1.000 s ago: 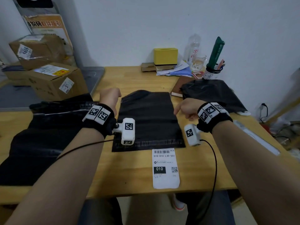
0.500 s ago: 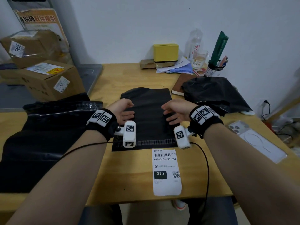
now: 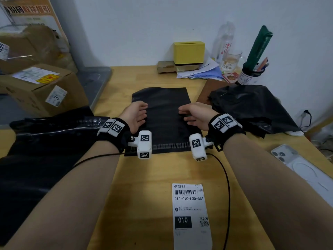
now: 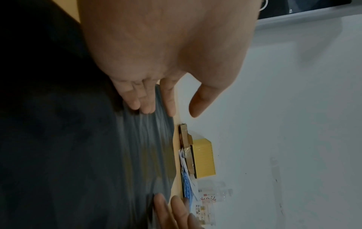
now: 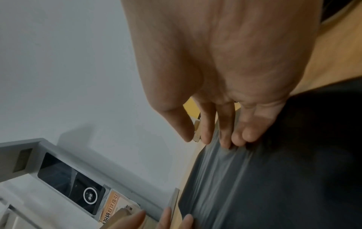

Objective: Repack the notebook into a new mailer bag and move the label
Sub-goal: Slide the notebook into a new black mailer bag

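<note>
A flat black mailer bag [image 3: 162, 109] lies in the middle of the wooden table [image 3: 153, 174]. My left hand [image 3: 136, 112] rests on its left part with straight fingers [image 4: 137, 100] pressing the plastic [image 4: 98, 155]. My right hand [image 3: 192, 114] rests on its right part, fingers [image 5: 240, 136] flat on the bag [image 5: 274, 186]. A white shipping label [image 3: 191, 213] lies near the table's front edge, apart from both hands. A brown notebook [image 3: 207, 89] shows at the back right, partly under a crumpled black bag [image 3: 252, 105].
More black bags [image 3: 45, 150] cover the table's left side. Cardboard boxes [image 3: 41, 85] stand at the far left. A yellow box [image 3: 189, 52], papers, a bottle, a glass and a pen cup [image 3: 250, 74] line the back wall. A phone [image 3: 302, 168] lies at the right edge.
Both hands came inward from the bag's side edges onto its surface, then slid a little farther up it, fingers flattening.
</note>
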Motion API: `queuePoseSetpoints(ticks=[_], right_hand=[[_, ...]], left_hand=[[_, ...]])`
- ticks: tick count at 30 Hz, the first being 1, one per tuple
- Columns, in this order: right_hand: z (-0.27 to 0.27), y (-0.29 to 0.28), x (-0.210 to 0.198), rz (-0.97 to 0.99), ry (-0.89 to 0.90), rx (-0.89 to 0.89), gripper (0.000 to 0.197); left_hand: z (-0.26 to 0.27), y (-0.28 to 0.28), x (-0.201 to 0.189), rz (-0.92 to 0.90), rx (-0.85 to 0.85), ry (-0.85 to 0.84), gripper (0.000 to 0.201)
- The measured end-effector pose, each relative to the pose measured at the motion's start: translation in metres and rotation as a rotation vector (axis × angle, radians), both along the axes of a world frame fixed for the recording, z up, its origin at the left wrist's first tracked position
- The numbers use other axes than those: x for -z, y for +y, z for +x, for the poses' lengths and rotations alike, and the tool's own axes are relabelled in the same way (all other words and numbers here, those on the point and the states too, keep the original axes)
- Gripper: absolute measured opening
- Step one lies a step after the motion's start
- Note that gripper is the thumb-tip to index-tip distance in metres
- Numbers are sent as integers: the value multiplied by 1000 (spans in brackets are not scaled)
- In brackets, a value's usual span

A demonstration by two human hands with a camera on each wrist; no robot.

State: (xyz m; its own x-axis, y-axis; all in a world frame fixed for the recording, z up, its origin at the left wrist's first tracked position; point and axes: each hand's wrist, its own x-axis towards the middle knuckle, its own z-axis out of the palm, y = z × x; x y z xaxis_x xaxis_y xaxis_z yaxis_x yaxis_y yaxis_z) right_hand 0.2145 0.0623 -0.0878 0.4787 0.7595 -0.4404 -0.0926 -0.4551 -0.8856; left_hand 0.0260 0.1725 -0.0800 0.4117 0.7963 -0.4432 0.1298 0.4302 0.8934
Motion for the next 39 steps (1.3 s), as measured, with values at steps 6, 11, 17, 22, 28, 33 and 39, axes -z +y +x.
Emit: queuePoseSetpoints(ticks=[6, 11, 17, 22, 28, 33, 39], right_hand=[[1, -10, 3, 22, 24, -10, 30], [-5, -30, 3, 53, 56, 9, 30], [-18, -53, -1, 58, 82, -35, 36], [-4, -69, -31, 142, -125, 15, 23], [53, -69, -61, 398, -200, 386, 33], [91, -69, -60, 190, -201, 338, 22], [120, -62, -43, 11, -179, 341, 15]], left_hand=[[2, -3, 9, 77, 35, 46, 35], [-6, -12, 12, 105, 61, 79, 32], [-13, -28, 7, 128, 83, 182, 36], [10, -40, -20, 189, 113, 206, 31], [59, -57, -49, 132, 198, 3, 17], [114, -59, -41, 100, 246, -1, 20], [166, -49, -24, -4, 271, 73, 38]])
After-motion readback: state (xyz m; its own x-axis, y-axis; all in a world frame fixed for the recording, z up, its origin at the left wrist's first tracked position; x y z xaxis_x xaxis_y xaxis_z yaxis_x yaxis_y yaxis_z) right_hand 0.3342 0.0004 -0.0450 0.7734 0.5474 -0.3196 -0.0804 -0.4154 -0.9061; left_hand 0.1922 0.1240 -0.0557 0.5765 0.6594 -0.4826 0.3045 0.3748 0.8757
